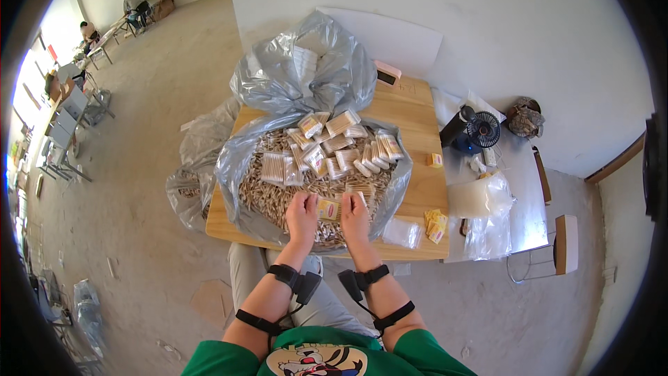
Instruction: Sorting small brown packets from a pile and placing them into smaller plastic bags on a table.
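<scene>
Close to the near edge of the wooden table, my left hand and my right hand pinch the two ends of a small clear packet of cotton swabs with a yellow label. Below it, a grey plastic bag lies spread open, filled with loose cotton swabs on wooden sticks. Several filled swab packets are heaped on the far part of this pile. Fingertips of both hands are closed at the packet's edges; whether it is sealed I cannot tell.
Behind the pile stands a bulging grey bag. On the table lie yellow cards, clear sleeves and a phone-like device. A side table to the right holds a small fan and plastic bags. People sit far left.
</scene>
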A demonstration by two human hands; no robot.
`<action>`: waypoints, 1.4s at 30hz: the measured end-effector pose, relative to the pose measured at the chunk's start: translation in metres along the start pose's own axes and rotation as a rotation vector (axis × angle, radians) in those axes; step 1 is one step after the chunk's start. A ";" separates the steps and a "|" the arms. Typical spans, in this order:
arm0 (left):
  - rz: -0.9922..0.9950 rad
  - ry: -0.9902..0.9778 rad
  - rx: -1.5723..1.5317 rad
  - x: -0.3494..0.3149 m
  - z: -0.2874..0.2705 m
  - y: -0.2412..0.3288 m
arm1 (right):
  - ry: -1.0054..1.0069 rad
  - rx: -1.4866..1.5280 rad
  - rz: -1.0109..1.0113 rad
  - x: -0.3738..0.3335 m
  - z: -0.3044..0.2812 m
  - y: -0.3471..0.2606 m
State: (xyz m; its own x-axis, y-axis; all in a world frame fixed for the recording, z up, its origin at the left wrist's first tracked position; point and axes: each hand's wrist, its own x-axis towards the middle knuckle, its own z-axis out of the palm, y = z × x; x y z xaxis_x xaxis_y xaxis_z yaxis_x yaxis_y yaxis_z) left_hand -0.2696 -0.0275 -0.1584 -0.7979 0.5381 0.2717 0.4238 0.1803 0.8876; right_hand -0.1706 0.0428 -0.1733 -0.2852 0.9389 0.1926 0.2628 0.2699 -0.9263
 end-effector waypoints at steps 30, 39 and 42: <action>-0.067 0.180 0.137 0.029 -0.036 -0.047 | 0.139 -0.489 -0.606 0.046 -0.006 -0.018; 0.140 -0.004 0.367 0.031 -0.061 -0.024 | -0.265 -0.348 -0.346 0.000 0.013 -0.015; 0.180 0.110 0.386 0.034 -0.075 -0.035 | -0.287 -0.452 -0.421 -0.009 0.024 -0.017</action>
State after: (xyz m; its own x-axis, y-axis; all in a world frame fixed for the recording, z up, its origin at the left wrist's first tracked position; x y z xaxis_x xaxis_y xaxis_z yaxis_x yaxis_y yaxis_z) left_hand -0.3435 -0.0771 -0.1523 -0.7287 0.5023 0.4656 0.6727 0.3974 0.6241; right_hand -0.1949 0.0243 -0.1669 -0.6646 0.6570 0.3558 0.4171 0.7213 -0.5529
